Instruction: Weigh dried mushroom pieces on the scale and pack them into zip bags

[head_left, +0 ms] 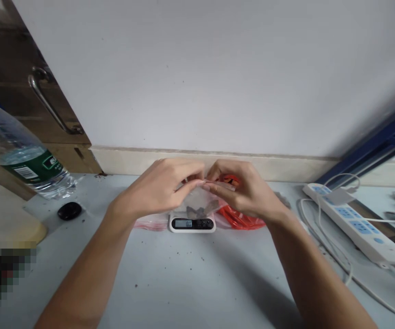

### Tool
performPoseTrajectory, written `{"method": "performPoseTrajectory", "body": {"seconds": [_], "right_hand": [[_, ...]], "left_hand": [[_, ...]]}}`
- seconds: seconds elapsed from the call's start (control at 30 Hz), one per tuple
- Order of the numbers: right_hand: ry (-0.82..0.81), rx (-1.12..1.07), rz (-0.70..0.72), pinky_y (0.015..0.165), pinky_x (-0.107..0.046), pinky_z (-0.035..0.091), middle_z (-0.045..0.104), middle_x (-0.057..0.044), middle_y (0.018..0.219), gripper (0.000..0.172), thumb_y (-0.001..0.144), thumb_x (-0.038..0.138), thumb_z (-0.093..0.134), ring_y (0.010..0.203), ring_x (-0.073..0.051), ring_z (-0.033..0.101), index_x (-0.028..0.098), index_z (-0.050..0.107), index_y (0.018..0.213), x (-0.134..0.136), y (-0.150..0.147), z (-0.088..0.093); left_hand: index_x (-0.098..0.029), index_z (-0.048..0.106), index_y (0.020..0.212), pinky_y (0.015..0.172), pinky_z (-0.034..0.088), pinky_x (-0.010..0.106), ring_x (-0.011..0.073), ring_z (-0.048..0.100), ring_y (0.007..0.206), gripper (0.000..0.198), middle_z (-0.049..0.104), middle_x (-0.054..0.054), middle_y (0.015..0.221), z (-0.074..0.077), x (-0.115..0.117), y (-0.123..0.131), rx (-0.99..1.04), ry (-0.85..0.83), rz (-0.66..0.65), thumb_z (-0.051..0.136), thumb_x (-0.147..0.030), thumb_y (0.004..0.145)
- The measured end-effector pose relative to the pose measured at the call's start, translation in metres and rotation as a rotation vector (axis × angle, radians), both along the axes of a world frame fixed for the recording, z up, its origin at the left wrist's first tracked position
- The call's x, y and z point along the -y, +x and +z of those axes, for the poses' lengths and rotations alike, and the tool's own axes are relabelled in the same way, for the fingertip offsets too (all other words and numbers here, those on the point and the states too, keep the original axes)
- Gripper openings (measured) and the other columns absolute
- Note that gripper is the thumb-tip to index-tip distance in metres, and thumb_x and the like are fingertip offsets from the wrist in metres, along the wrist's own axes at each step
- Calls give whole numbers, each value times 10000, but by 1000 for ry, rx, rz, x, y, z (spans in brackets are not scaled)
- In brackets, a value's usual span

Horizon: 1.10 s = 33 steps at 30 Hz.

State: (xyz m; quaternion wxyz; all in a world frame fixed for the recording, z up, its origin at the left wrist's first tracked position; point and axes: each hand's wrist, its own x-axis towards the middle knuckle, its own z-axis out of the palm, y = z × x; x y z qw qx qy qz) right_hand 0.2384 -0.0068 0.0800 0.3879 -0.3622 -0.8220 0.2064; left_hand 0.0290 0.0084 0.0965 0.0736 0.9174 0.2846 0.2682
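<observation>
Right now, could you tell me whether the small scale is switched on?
On. The scale has a lit display showing digits, though they are too small to read.

Pinching the top edge of a small clear bag (200, 201) between left hand (159, 187) and right hand (247, 192), just above a digital scale (192, 224), just beside a red bag (241, 219), well apart from a power strip (351, 224).

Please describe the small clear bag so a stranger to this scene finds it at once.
On the pale table below the white wall sits a small scale. Above it, the left hand and right hand pinch the clear bag by its top. Unlike the red bag behind, it shows dark pieces inside.
</observation>
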Motion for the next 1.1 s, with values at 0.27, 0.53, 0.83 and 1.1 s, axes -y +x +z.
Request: {"method": "performPoseTrajectory", "body": {"seconds": [0.27, 0.53, 0.83, 1.1], "right_hand": [[-154, 8, -14, 595, -288, 453, 675, -28, 724, 216, 879, 354, 662, 657, -162, 595, 207, 589, 739, -6, 9, 1], [-209, 35, -63, 559, -295, 466, 682, -44, 726, 204, 846, 391, 645, 615, -172, 593, 204, 608, 774, -13, 26, 1], [-126, 102, -182, 505, -285, 393, 615, -5, 582, 356, 846, 507, 682, 538, -151, 524, 225, 557, 669, -17, 33, 3], [-21, 179, -260, 509, -284, 362, 594, -11, 548, 433, 846, 551, 672, 574, -172, 536, 250, 474, 605, -18, 34, 1]], "left_hand": [[-217, 556, 784, 634, 399, 287, 159, 547, 664, 221, 639, 5, 745, 8, -6, -16, -79, 3, 51, 437, -261, 966], [-219, 579, 803, 702, 461, 278, 176, 635, 738, 211, 701, 14, 808, 17, -10, -31, -32, -91, 126, 470, -337, 940], [-218, 571, 806, 686, 432, 286, 176, 616, 722, 223, 689, 21, 805, 14, -11, -29, -78, -59, 110, 443, -325, 955], [-219, 586, 814, 663, 420, 285, 167, 588, 695, 229, 674, 11, 785, 13, -11, -29, -89, -18, 109, 444, -320, 963]]}}
